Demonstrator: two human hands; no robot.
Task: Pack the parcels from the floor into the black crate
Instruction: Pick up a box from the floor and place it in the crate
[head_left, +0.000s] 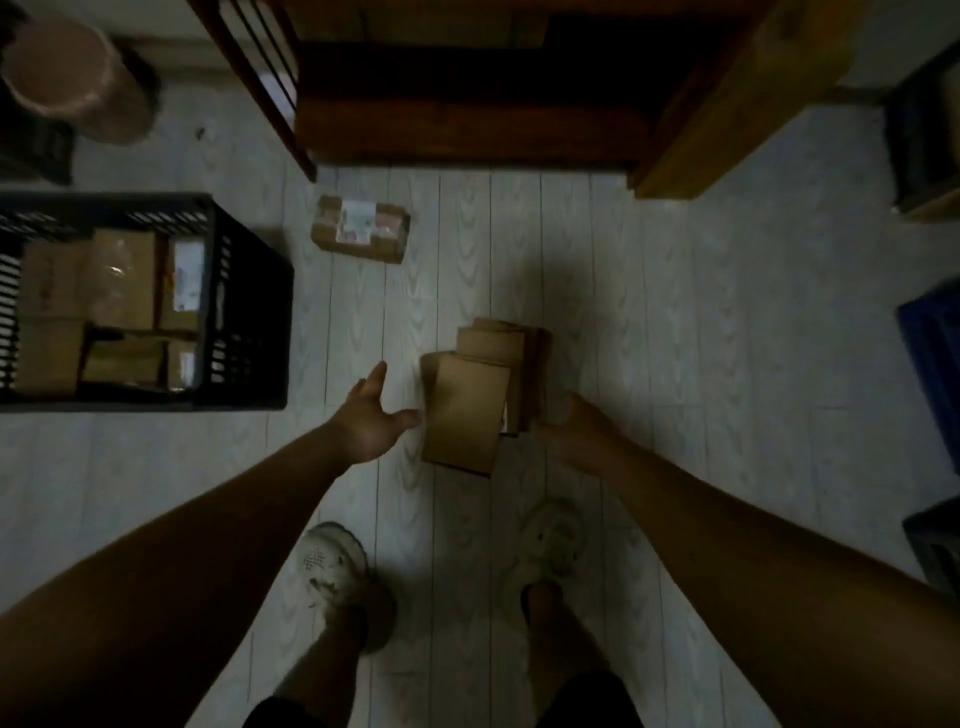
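A stack of plain cardboard parcels (467, 410) sits in front of my feet, between my two hands. My left hand (371, 415) hovers just left of it with spread, straight fingers, holding nothing. On the stack's right side, my right hand (571, 431) grips its near corner; the fingertips are hidden behind the cardboard. Whether the stack rests on the floor or is lifted is unclear. Another taped parcel (361, 228) with a white label lies on the floor further away. The black crate (249, 312) stands at the left, holding several cardboard parcels.
Dark wooden furniture (467, 104) and a lighter wooden unit (727, 104) stand ahead. A brown cylinder (72, 78) sits far left. Blue and dark crates (935, 374) line the right edge. My two shoes (332, 566) are on the pale plank floor.
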